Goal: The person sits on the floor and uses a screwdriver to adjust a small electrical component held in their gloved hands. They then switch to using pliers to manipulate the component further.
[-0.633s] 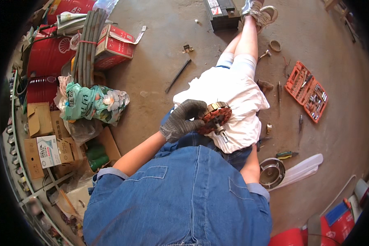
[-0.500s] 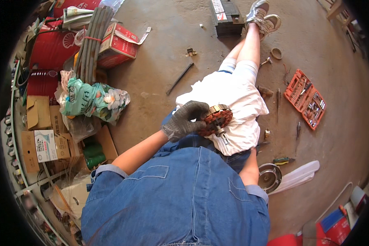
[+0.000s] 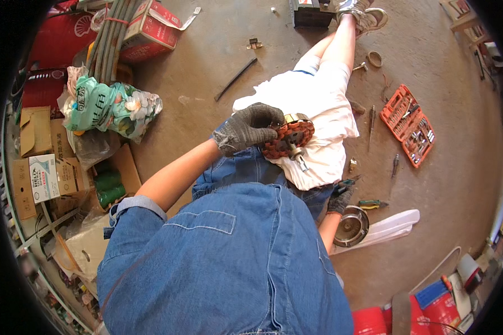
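My left hand, in a grey knit glove, pinches the rim of a stator, a ring of red-brown copper windings with a brass-coloured edge. A metal shaft with a slotted end sticks out of its middle toward me. The stator is over the white cloth across my lap. Low beside my right thigh, my right hand, also gloved, is closed on dark pliers with some teal on them. My fingers partly hide these pliers. Just behind that hand lies a round metal housing.
On the floor to the right are an orange socket set, yellow-green pliers, screwdrivers and a white plastic strip. A black bar lies ahead. Boxes and a bag crowd the left; a battery stands beyond.
My right hand, hidden by my thigh before, now shows beside it with the pliers. My left hand still holds the stator, which is tilted a little differently. The whole view has shifted.
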A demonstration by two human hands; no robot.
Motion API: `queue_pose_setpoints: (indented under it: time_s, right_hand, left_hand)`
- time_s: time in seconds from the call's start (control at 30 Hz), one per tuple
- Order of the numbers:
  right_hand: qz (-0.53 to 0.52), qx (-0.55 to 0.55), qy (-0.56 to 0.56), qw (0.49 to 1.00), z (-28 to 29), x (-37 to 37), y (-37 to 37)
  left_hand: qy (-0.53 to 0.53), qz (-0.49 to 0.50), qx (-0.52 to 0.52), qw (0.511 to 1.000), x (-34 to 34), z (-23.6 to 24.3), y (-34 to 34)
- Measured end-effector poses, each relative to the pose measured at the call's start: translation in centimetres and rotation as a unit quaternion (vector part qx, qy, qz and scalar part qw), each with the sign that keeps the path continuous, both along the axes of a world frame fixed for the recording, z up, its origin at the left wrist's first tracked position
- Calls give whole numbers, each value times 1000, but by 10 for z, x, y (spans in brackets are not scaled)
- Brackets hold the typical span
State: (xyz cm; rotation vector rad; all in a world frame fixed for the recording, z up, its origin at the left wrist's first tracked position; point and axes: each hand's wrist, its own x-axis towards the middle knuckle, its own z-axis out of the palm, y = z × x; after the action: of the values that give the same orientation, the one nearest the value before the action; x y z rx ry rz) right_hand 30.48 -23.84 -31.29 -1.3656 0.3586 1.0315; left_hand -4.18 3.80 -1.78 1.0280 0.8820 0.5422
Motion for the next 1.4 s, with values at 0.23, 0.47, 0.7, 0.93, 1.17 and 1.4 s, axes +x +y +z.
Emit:
queue_pose_setpoints:
  time_s: [0.23,0.47,0.7,0.93,1.17,1.4]
  right_hand:
    - [291,116,-172,934,250,-43,40]
    - [574,92,-87,809,356,-56,92]
    - [699,53,-161,694,366,-61,122]
    - [705,34,-186,684,370,-67,128]
    - [698,65,-230,675,366,-82,133]
    - [682,61,-202,701,353,-90,143]
  left_hand:
    - [21,-27,45,998,2,-1,7]
    - [23,-46,87,995,5,6,8]
    - [5,-34,115,993,5,2,-2]
    - [-32,-11,119,992,8,-2,-6]
    - [-28,-46,113,992,6,-6,0]
    - [-18,-29,98,995,8,6,-2]
